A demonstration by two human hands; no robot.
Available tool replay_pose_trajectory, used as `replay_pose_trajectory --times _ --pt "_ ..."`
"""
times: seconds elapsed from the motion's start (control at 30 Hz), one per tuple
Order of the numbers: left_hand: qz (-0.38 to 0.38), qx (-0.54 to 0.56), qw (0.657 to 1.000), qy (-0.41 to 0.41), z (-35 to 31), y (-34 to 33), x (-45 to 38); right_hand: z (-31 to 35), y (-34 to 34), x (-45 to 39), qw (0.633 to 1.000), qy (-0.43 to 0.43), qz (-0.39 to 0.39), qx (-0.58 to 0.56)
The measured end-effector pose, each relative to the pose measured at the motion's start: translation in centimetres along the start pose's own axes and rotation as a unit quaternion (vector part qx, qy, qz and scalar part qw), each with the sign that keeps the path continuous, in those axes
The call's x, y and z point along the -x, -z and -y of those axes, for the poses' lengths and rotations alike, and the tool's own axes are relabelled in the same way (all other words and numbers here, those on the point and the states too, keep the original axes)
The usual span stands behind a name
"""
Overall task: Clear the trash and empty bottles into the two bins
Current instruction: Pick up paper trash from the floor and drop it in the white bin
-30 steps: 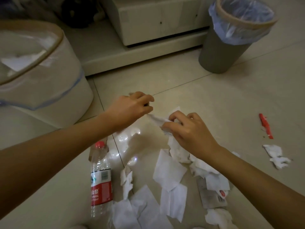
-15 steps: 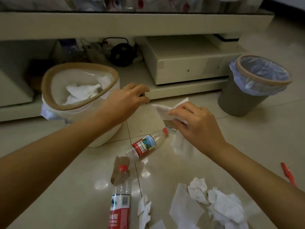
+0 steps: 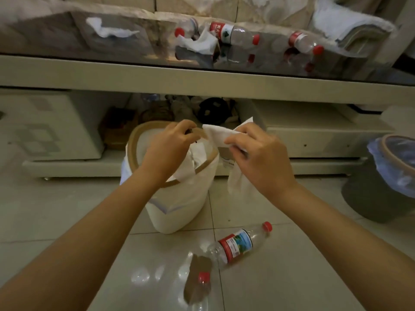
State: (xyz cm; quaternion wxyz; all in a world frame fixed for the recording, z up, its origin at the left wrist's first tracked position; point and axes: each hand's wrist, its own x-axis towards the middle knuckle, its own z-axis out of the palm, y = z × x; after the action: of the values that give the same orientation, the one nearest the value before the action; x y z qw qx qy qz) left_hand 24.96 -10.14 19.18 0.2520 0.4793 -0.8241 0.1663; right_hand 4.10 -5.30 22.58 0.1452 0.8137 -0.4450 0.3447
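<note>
My right hand (image 3: 258,156) grips a bunch of white tissues (image 3: 219,134) just right of the white bin's (image 3: 179,209) tan rim. Over the bin's opening my left hand (image 3: 168,149) has its fingertips pinched together; what they pinch is too small to tell. More tissue lies inside the bin. A grey bin (image 3: 379,189) with a blue liner stands at the right edge. On the floor lie two empty bottles with red caps: one (image 3: 238,245) near the white bin, another (image 3: 198,288) at the bottom, partly cut off.
A low glass-topped table (image 3: 202,78) runs across the back, carrying several bottles (image 3: 235,35) and crumpled tissues (image 3: 197,42). Its lower shelf holds white boxes (image 3: 51,129) and dark clutter (image 3: 211,108). Glossy tiled floor lies all around.
The view has tilted up from the floor litter to the table. Both hands have moved up and forward to the white bin, the right one carrying the tissues.
</note>
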Motion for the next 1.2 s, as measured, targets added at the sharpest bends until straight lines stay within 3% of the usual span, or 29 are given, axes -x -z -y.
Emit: replay_pose_trajectory --times 0.27,0.37,0.43,0.6,0.73,0.97,1.2 --pt "0.000 -0.006 0.995 0.101 5.8 -2.3 0.3 2.7 -5.5 -7.9 0.997 0.058 -0.060 -0.004" --pt "0.028 -0.005 0.993 0.111 6.9 -3.8 0.5 3.5 -7.3 -10.0 0.996 0.021 -0.077 -0.035" --pt "0.049 -0.003 0.993 0.105 7.2 -4.3 0.8 3.7 -8.6 -10.0 0.998 -0.019 -0.043 -0.049" --pt "0.051 -0.001 0.994 0.092 7.5 -4.9 1.9 3.4 -10.8 -6.7 0.985 -0.112 0.127 -0.020" --pt "0.072 -0.003 0.994 0.088 6.9 -4.8 1.6 3.2 -11.0 -4.5 0.974 -0.080 0.210 0.032" --pt "0.027 0.042 0.998 0.037 2.2 -3.6 1.4 1.7 -8.0 0.1 0.975 -0.061 0.199 0.072" --pt "0.059 0.077 0.994 -0.043 -4.3 -2.1 1.6 -1.2 -2.0 7.2 0.970 -0.096 0.196 0.109"
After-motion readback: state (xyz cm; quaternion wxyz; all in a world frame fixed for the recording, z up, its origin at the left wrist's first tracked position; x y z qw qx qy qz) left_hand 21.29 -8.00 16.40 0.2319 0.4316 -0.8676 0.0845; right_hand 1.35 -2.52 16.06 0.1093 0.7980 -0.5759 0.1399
